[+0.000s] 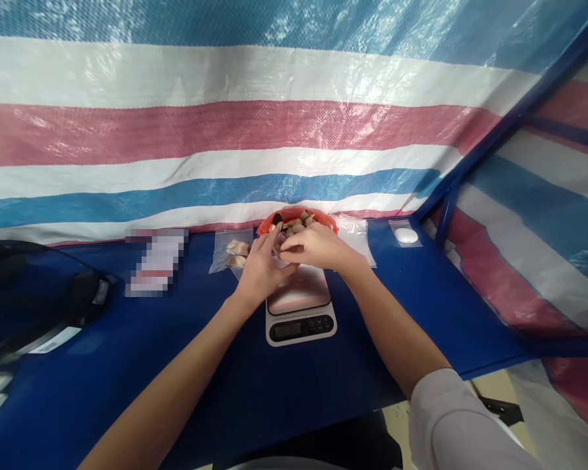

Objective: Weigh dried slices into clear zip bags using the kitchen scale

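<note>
- Our left hand (pixel 261 266) has thumb and forefinger spread apart beside a crumpled piece of clear plastic film (pixel 276 250); we cannot tell if they grip it.
- Our right hand (pixel 314 247) curls its fingers inward at that film; their hold is hidden from us.
- Below our hands, on the blue table (pixel 200 352), lies the flat white digital kitchen scale (pixel 300 301): long axis running away from us, dark display panel toward us.
- Beyond it, the red plastic basket (pixel 290 213) of brown lumps (pixel 298 225) looks widest from left to right.
</note>
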`<action>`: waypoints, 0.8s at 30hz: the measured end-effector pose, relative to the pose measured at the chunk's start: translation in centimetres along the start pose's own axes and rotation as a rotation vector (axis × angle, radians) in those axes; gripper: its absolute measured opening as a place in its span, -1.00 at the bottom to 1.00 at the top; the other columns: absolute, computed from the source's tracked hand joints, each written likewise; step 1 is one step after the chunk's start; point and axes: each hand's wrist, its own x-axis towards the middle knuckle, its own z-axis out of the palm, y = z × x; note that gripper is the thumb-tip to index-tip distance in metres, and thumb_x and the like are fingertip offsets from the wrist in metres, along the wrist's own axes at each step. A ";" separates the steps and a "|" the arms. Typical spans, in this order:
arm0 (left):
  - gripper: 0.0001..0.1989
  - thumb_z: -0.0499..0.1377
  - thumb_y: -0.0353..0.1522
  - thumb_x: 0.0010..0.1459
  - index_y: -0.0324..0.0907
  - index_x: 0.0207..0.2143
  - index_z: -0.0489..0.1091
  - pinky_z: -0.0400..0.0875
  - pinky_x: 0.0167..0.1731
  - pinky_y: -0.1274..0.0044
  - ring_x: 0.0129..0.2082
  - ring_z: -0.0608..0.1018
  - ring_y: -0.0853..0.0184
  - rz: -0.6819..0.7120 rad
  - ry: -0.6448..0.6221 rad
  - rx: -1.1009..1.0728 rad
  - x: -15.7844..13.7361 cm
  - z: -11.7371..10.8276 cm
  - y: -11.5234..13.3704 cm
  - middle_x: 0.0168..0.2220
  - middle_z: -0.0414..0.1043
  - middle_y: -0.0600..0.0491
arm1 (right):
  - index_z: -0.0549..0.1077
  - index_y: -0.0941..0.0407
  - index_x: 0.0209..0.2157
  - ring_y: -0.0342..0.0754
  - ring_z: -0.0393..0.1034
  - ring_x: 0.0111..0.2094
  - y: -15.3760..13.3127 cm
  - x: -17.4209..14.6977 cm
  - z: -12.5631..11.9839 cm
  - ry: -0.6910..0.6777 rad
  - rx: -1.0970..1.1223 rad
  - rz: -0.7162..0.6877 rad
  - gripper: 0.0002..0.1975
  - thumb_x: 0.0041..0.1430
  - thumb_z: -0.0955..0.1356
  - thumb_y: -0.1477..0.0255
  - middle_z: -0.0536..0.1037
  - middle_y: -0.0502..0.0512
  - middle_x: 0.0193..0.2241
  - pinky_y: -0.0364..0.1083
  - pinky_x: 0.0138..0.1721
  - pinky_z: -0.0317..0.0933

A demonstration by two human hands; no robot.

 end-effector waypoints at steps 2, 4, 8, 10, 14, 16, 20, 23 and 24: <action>-0.22 0.36 -0.21 0.02 -0.13 0.28 0.22 0.44 0.11 0.18 0.12 0.52 -0.02 -0.009 0.001 -0.021 0.0 -0.1 0.0 0.14 0.47 -0.15 | 0.58 0.07 -0.55 -0.09 0.33 -0.40 0.3 0.0 -0.1 -0.017 0.026 -0.001 -0.78 0.18 0.41 0.46 0.51 -0.03 -0.55 -0.08 -0.34 0.11; -0.25 0.36 -0.19 0.04 -0.10 0.26 0.24 0.42 0.14 0.17 0.15 0.50 -0.01 -0.017 -0.001 -0.050 0.1 -0.2 0.1 0.16 0.46 -0.13 | 0.60 0.07 -0.49 -0.10 0.37 -0.39 0.7 0.0 -0.1 0.011 0.131 -0.008 -0.80 0.21 0.40 0.43 0.55 -0.04 -0.51 -0.09 -0.32 0.17; -0.30 0.38 -0.18 0.04 -0.09 0.22 0.28 0.41 0.15 0.18 0.15 0.49 0.01 -0.020 0.019 -0.091 0.3 -0.8 0.3 0.14 0.47 -0.12 | 0.64 0.11 -0.38 -0.06 0.47 -0.32 1.5 0.0 0.1 0.061 0.400 -0.032 -0.82 0.21 0.41 0.34 0.63 0.03 -0.39 -0.08 -0.23 0.31; -0.32 0.37 -0.19 0.04 -0.10 0.19 0.29 0.43 0.12 0.21 0.12 0.51 0.04 -0.013 0.030 -0.105 0.4 -1.2 0.6 0.12 0.47 -0.11 | 0.64 0.12 -0.35 -0.05 0.49 -0.30 1.5 0.1 0.2 0.058 0.472 -0.044 -0.83 0.19 0.43 0.32 0.65 0.05 -0.36 -0.07 -0.20 0.35; -0.47 0.34 -0.23 0.08 -0.12 0.10 0.38 0.47 0.04 0.30 0.01 0.57 0.10 -0.028 0.031 -0.115 0.8 -2.2 1.0 0.03 0.51 -0.08 | 0.63 0.10 -0.19 -0.06 0.54 -0.28 1.5 0.1 -0.3 0.115 0.602 -0.056 -0.77 0.18 0.44 0.28 0.66 0.06 -0.30 -0.08 -0.22 0.42; -0.49 0.33 -0.22 0.08 -0.16 0.07 0.40 0.48 -0.01 0.32 -0.04 0.58 0.12 -0.060 0.033 -0.110 1.1 -2.9 0.9 -0.04 0.53 -0.07 | 0.62 0.10 -0.16 -0.05 0.55 -0.29 1.9 0.1 -0.8 0.175 0.645 -0.039 -0.73 0.18 0.44 0.24 0.66 0.07 -0.31 -0.08 -0.25 0.43; -0.49 0.33 -0.13 0.06 -0.21 0.00 0.44 0.47 -0.05 0.33 -0.09 0.59 0.11 -0.147 0.047 -0.078 1.7 -4.2 0.5 -0.09 0.56 -0.08 | 0.63 0.11 -0.20 -0.03 0.57 -0.20 3.5 0.6 -1.8 0.229 0.534 -0.016 -0.75 0.20 0.43 0.24 0.68 0.09 -0.23 -0.06 -0.13 0.42; -0.52 0.32 -0.08 0.06 -0.20 -0.06 0.47 0.47 -0.10 0.36 -0.16 0.59 0.13 -0.211 0.054 -0.072 2.0 -5.1 0.1 -0.14 0.57 -0.06 | 0.64 0.08 -0.19 -0.01 0.57 -0.15 4.3 1.4 -1.7 0.240 0.296 0.018 -0.79 0.25 0.39 0.29 0.68 0.07 -0.17 -0.04 -0.07 0.38; -0.51 0.33 -0.07 0.05 -0.20 -0.07 0.48 0.47 -0.13 0.36 -0.18 0.59 0.14 -0.228 0.056 -0.068 2.0 -5.3 -0.1 -0.17 0.57 -0.05 | 0.64 0.06 -0.18 0.00 0.57 -0.15 4.3 1.7 -1.5 0.231 0.194 0.044 -0.79 0.27 0.38 0.30 0.68 0.06 -0.16 -0.03 -0.06 0.37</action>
